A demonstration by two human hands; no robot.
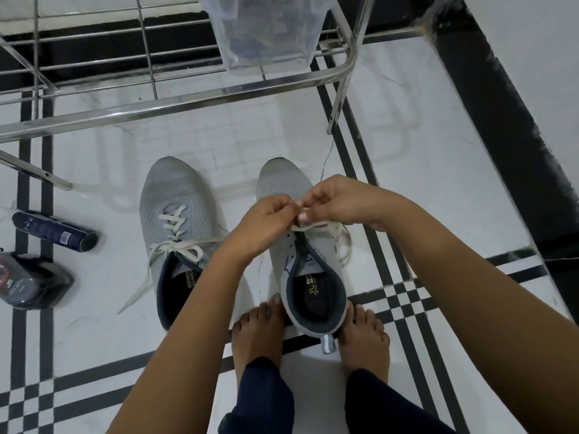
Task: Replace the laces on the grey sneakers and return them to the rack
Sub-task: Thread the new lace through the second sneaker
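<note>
The centre sneaker [282,189], grey with a dark blue collar, stands on the floor just right of the frame's middle. Its toe points toward the top and its heel sits between the person's 2 bare feet [258,336]. Its cream lace [316,227] crosses the top of the tongue and loops down the side toward the right.

Above the eyelets the left hand [266,223] and right hand [341,202] meet with fingers curled, each pinching that lace between thumb and fingertips.

Just to the left stands the second sneaker [175,198], parallel to the first and already threaded with its own lace [175,245], whose loose ends trail toward the lower left.

Both shoes are off the steel rack [188,100], which spans the upper part of the frame. A clear plastic tub [266,36] sits on its wire shelf at top centre.

At the left edge a dark can [53,231] lies on its side, with a dark plastic packet [31,283] below it. The floor [423,183] is white tile with black stripes.
</note>
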